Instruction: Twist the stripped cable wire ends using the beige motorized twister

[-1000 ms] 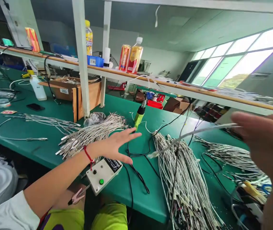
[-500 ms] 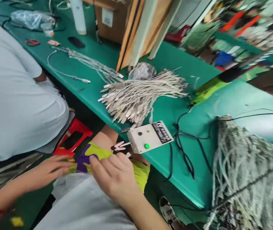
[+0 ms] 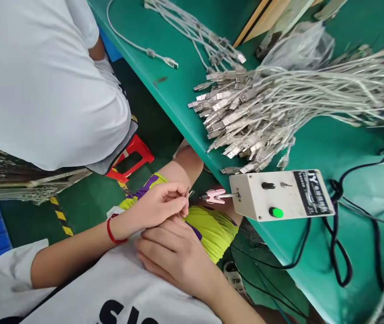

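Note:
My left hand point(image 3: 160, 204), with a red bracelet at the wrist, is closed in a pinch. Thin wire ends point(image 3: 189, 193) stick out from its fingertips. My right hand point(image 3: 180, 252) lies just below it, touching it, with its fingers curled in; whatever they may hold is hidden. Right of the hands, a pink clip point(image 3: 214, 196) sits on the metal shaft of a white box point(image 3: 286, 195) with a green button and a black label. Behind the box lies a large pile of grey USB cables point(image 3: 279, 108), plugs toward me.
A smaller bunch of cables point(image 3: 195, 29) lies farther back on the green table point(image 3: 165, 99). A clear plastic bag point(image 3: 300, 49) rests behind the pile. Black cords point(image 3: 338, 252) loop right of the box. A person in white point(image 3: 43, 81) sits at left by a red stool point(image 3: 133, 155).
My left hand has come in from the left to meet my right hand, and wire ends now show at its fingertips. The view has moved closer to the table and the box.

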The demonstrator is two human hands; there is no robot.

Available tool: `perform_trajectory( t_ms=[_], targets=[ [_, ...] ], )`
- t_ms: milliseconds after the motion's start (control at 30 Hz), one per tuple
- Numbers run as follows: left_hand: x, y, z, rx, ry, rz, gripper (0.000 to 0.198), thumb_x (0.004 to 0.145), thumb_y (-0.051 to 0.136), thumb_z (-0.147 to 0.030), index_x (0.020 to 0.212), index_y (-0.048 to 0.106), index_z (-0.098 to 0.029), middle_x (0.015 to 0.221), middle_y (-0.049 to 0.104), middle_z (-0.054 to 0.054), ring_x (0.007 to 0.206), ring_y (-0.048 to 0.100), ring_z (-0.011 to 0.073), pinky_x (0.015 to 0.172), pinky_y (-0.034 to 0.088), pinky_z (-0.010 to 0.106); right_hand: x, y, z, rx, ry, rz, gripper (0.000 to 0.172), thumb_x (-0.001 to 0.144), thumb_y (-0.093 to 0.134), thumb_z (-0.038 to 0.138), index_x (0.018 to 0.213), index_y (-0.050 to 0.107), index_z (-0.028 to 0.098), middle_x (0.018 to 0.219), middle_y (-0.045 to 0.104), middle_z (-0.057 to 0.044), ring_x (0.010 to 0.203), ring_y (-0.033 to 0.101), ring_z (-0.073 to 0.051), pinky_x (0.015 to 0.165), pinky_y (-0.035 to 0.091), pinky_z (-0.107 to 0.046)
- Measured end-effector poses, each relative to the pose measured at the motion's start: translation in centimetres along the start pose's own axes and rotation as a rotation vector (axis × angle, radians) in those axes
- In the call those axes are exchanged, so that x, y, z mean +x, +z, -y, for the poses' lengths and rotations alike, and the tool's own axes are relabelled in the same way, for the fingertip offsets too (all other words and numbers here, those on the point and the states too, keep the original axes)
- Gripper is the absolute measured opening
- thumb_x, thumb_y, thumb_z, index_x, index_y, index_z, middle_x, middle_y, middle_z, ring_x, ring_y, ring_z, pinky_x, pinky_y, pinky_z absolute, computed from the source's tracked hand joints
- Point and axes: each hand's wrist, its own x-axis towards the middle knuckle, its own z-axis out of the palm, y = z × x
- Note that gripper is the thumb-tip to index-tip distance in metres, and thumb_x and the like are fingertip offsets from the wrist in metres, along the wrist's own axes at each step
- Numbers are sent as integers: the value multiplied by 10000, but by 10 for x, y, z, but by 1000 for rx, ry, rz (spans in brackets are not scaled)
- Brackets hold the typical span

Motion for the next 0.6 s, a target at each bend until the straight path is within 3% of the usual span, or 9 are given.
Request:
perform_trajectory(
  t_ms=[100,200,233,300,433,600],
  targets=[
    [-2,6,4,-27,69,-95,227,1031,721,-359,893,605,-221,755,623,-35,643,569,120,601,491,228,-13,-11,4,234,145,-407,185,1092,732,208,1202,834,315,974,869,-6,775,788,-232,700,667,-402],
    [-5,8,3,63,152,-153,207,1064,683,-301,892,607,-215,742,534,-56,626,459,102,560,384,218,-19,-12,1,320,540,-787,109,1071,789,233,1100,859,311,858,816,6,686,720,-186,621,578,-328],
    [-7,8,2,87,163,-141,200,1071,673,-280,894,611,-213,743,540,-54,631,462,103,567,387,222,-20,-11,-1,375,656,-831,50,1052,835,277,1086,867,297,840,806,3,688,718,-177,627,578,-307],
    [-8,9,4,123,170,-94,180,1070,678,-251,902,626,-213,740,569,-50,631,482,105,575,402,228,-19,-7,-5,535,776,-820,154,997,917,380,1096,878,269,826,805,-10,698,730,-174,647,603,-288],
    [-8,11,12,157,225,-43,156,1044,714,-209,903,646,-211,732,606,-42,610,487,103,551,381,238,-15,-1,-8,750,839,-829,259,952,972,488,1009,888,250,818,810,-25,695,716,-154,645,595,-248],
    [-7,9,15,177,233,9,156,1072,699,-220,925,646,-208,765,622,-28,644,533,114,577,399,255,-17,2,-12,738,865,-882,301,948,984,510,932,882,228,688,710,11,592,576,-97,563,482,-193]
  ],
)
